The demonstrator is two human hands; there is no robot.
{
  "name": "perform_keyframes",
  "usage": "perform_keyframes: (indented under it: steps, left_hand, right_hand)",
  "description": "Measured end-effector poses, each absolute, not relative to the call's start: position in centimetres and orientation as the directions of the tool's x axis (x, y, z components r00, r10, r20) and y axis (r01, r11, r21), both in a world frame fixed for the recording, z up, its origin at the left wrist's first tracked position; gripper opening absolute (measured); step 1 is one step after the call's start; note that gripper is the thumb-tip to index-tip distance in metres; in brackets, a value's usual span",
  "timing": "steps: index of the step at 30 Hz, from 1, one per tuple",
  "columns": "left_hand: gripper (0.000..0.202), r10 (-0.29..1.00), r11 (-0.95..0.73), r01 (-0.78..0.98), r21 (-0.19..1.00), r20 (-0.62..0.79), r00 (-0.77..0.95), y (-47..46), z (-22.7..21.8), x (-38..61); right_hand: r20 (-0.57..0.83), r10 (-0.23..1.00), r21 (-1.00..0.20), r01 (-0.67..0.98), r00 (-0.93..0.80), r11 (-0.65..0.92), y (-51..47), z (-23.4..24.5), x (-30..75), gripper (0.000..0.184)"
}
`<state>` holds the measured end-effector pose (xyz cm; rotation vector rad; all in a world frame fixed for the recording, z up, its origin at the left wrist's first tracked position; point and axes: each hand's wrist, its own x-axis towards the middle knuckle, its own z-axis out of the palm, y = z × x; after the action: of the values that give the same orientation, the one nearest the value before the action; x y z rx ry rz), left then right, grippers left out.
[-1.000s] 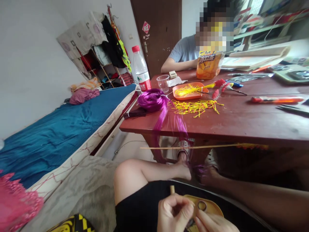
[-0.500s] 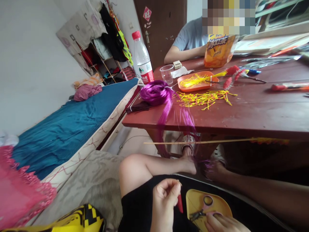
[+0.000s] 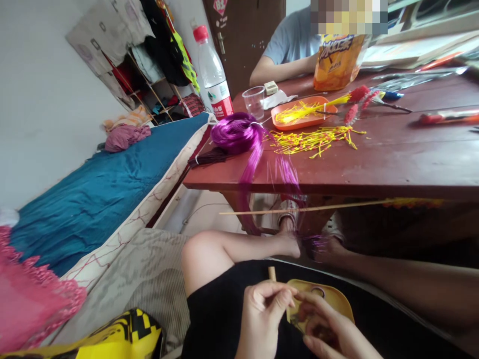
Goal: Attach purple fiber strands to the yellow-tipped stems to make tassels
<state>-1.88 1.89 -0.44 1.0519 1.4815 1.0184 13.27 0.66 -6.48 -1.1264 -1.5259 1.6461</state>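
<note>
Tube point(image 3: 272, 273), tan and narrow, juts up from behind the curled forefinger of the left hand point(image 3: 265, 311), which is closed about it, thumb tip pressed to forefinger; anything finer in that pinch is too small to tell. The right hand point(image 3: 327, 319) lies just beside, its fingers loosely bent and partly spread, the forefinger reaching across to meet the left fingertips; whether its palm holds anything cannot be told. Beneath both, a yellow tray point(image 3: 343, 295) sits on the black cloth point(image 3: 224, 311) over the lap, with a loop of scissors point(image 3: 323, 293) showing past the right knuckles. Farther out, a thin stick point(image 3: 269, 212) runs crosswise between the lap and the table point(image 3: 396, 164), yellow-orange tufts point(image 3: 415, 202) at its right end. Purple strands point(image 3: 232, 134) lie coiled at the table's left corner and trail over the edge, beside a dark bundle point(image 3: 211, 157). To their right are yellow stems point(image 3: 312, 140), and behind these an orange dish point(image 3: 290, 126) with yellow strands in it. A bottle point(image 3: 215, 75), a cup point(image 3: 253, 103) and an orange pouch point(image 3: 337, 62) stand beyond, near the forearm point(image 3: 280, 71) of a person seated opposite. A blue-covered bed point(image 3: 112, 164) fills the left side.
</note>
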Motion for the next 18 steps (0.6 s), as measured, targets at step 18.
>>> perform_keyframes:
  steps: [18]
  left_hand:
    - [0.026,0.983,0.136,0.714,0.687,-0.183,-0.011,4.7,-5.5,-3.0]
  right_hand:
    - [-0.417,0.905,-0.902,-0.088,-0.08,-0.423,2.1,-3.6,16.3,0.029]
